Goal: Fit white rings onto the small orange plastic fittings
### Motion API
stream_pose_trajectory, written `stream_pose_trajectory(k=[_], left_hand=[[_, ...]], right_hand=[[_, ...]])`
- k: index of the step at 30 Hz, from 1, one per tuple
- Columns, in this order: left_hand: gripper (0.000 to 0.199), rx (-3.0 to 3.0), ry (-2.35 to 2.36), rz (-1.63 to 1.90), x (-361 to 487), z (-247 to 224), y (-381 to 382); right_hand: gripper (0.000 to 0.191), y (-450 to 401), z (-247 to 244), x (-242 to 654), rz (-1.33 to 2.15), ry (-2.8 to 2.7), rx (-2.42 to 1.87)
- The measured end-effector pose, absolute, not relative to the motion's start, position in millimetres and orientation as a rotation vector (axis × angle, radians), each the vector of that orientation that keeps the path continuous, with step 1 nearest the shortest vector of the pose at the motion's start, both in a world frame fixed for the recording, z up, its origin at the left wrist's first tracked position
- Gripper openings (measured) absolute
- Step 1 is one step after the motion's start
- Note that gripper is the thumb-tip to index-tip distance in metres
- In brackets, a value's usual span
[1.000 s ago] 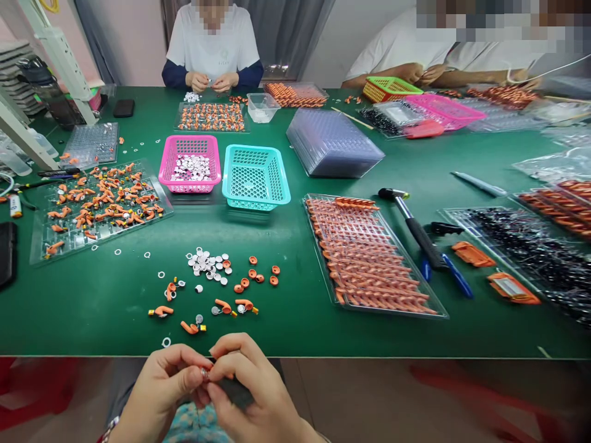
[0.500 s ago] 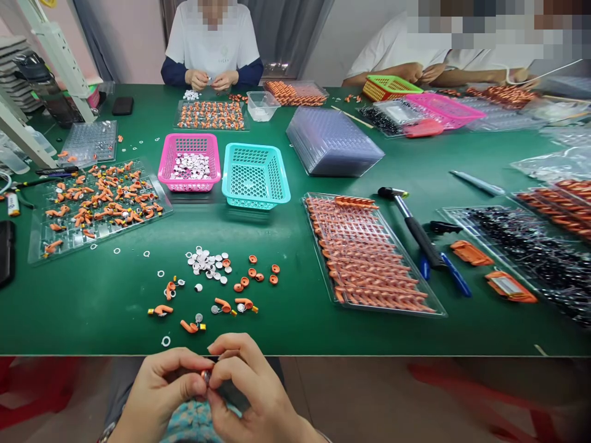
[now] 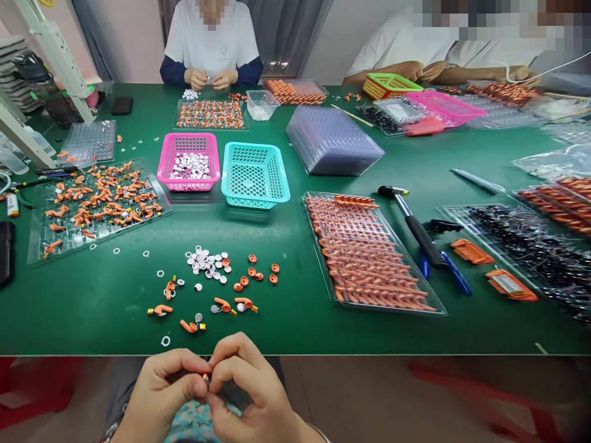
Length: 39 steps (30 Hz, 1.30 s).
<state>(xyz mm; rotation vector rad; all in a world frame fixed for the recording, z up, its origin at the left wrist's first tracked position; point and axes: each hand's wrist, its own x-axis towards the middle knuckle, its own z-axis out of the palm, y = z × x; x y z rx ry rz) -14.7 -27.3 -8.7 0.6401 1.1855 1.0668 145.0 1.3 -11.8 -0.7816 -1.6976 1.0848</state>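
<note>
My left hand (image 3: 168, 387) and my right hand (image 3: 252, 384) meet just below the near table edge. Between their fingertips they pinch a small orange earbud part (image 3: 205, 377), mostly hidden by the fingers. On the table beyond lie several orange earbud shells with yellow tabs, such as this earbud shell (image 3: 191, 326). A cluster of white round discs (image 3: 205, 263) is farther off, and orange round caps (image 3: 259, 277) lie to its right. One white ring (image 3: 165, 341) rests close to the table edge.
A clear tray of orange parts (image 3: 101, 203) is at left. Pink (image 3: 189, 140) and turquoise baskets (image 3: 255, 149) stand mid-table. To the right are a full tray (image 3: 369, 252), a hammer (image 3: 418, 234) and black wired parts (image 3: 521, 252). A co-worker (image 3: 212, 43) sits opposite.
My right fingers have closed in slightly, the index fingertip now meeting the small part beside my left fingers. The things on the table stay put.
</note>
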Motion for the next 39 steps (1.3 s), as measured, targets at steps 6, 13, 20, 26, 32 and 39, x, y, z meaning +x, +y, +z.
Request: stream_pose_trajectory(k=[6,13,20,26,32,39], left_hand=[[0.016,0.618,1.166,1.073,-18.6,-16.8,-32.3],[0.016,0.686,1.182,1.108,-18.7,-11.6,-28.4],[0.015,0.734,1.219,1.127,-18.0,-12.1,-27.9],[0.013,0.794,1.197,1.137,-18.2,-10.1,-28.0],[0.014,0.777,1.195,1.156,-18.0,-5.9,-28.4],[0.016,0.753,1.215,1.165,-16.6,-2.2,-26.2]], right_hand=[[0.018,1.4,-19.0,144.3,1.105,-1.659,-0.747],[0.021,0.7,-15.5,146.2,1.051,-1.704,-0.759],[0.022,1.6,-13.9,146.7,1.022,-1.730,-0.742],[0.022,1.2,-14.5,144.0,1.009,-1.724,-0.739],[0.023,0.8,-15.4,145.2,0.944,-1.719,-0.707],[0.031,0.3,-15.0,143.3,0.891,-1.649,-0.641]])
